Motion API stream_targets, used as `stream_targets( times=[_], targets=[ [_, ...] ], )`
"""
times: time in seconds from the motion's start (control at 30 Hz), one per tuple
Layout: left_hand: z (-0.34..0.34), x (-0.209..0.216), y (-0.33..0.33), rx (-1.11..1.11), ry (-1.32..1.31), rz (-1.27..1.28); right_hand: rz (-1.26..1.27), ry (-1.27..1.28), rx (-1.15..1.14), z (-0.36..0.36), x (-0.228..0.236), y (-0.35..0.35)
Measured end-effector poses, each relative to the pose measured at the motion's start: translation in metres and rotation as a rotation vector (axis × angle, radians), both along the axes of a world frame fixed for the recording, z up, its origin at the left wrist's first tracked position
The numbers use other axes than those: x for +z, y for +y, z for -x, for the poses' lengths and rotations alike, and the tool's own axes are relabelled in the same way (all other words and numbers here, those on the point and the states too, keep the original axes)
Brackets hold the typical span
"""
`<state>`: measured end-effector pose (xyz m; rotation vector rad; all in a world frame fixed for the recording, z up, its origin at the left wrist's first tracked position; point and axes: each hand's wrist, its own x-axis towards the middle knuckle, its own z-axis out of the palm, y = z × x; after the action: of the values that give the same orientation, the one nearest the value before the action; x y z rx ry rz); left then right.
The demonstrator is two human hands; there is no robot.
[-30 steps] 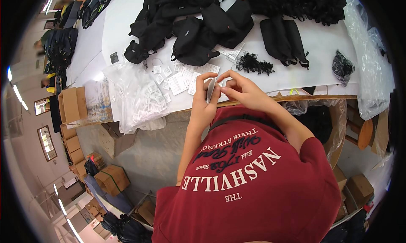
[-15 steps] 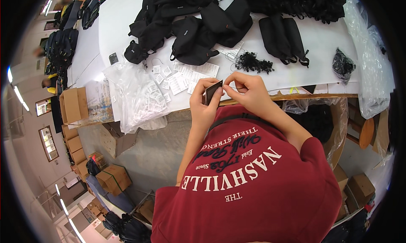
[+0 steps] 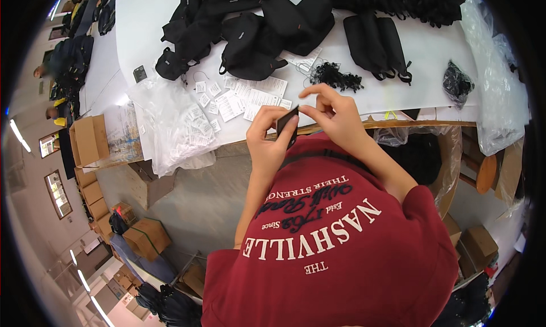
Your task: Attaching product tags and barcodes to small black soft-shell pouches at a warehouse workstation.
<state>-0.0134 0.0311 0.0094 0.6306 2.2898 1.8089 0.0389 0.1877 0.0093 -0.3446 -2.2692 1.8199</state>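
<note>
My left hand point(image 3: 266, 138) pinches a small dark hang tag point(image 3: 288, 127) between thumb and fingers, just off the table's near edge. Close to the tag's upper corner is my right hand point(image 3: 339, 115), its thumb tip at the corner and its index finger lifted apart. Whether a thin cord runs between them is too small to make out. Beyond my hands lie a tangle of black cords point(image 3: 335, 77) and several printed white sheets point(image 3: 261, 94). Small white labels point(image 3: 214, 89) are scattered to the left, near a clear plastic bag point(image 3: 170, 114) with more labels inside.
Black fabric bags point(image 3: 250, 45) are heaped at the table's far side, with two longer ones point(image 3: 375, 45) to the right. A bagged black bundle point(image 3: 458, 85) and clear plastic sheeting point(image 3: 500, 94) lie at the right. Cardboard boxes point(image 3: 147, 239) stand below left. Other people are at far left.
My right index finger has lifted away from the thumb, opening the earlier pinch at the tag's corner. The tag has tilted slightly in my left hand. The view has shifted a little.
</note>
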Motion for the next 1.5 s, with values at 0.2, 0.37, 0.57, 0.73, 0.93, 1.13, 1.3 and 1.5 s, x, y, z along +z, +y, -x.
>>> stream_targets(
  times=[0.2,0.37,0.57,0.73,0.93,1.13,1.3,1.5],
  targets=[
    [0.003,0.004,-0.009,-0.114,-0.069,0.0,0.115,0.0,0.06,-0.003,-0.002,-0.002],
    [0.01,0.003,-0.023,-0.074,-0.067,-0.005,0.142,-0.061,0.11,0.009,-0.002,-0.012],
    [0.036,0.008,-0.047,-0.103,-0.101,-0.025,0.147,-0.079,0.107,0.029,-0.002,-0.035],
    [0.061,0.011,-0.066,-0.149,-0.078,-0.045,0.088,-0.068,0.021,0.045,0.006,-0.058],
    [0.083,0.011,-0.083,-0.26,-0.129,-0.104,0.021,-0.078,-0.065,0.05,0.017,-0.083],
    [0.104,0.007,-0.086,-0.404,-0.183,-0.146,-0.08,-0.085,-0.229,0.054,0.028,-0.101],
    [0.117,0.013,-0.088,-0.483,-0.158,-0.129,-0.134,-0.078,-0.257,0.057,0.034,-0.109],
    [0.113,0.022,-0.087,-0.407,0.136,-0.124,-0.203,0.024,-0.284,0.056,0.044,-0.111]
  ],
)
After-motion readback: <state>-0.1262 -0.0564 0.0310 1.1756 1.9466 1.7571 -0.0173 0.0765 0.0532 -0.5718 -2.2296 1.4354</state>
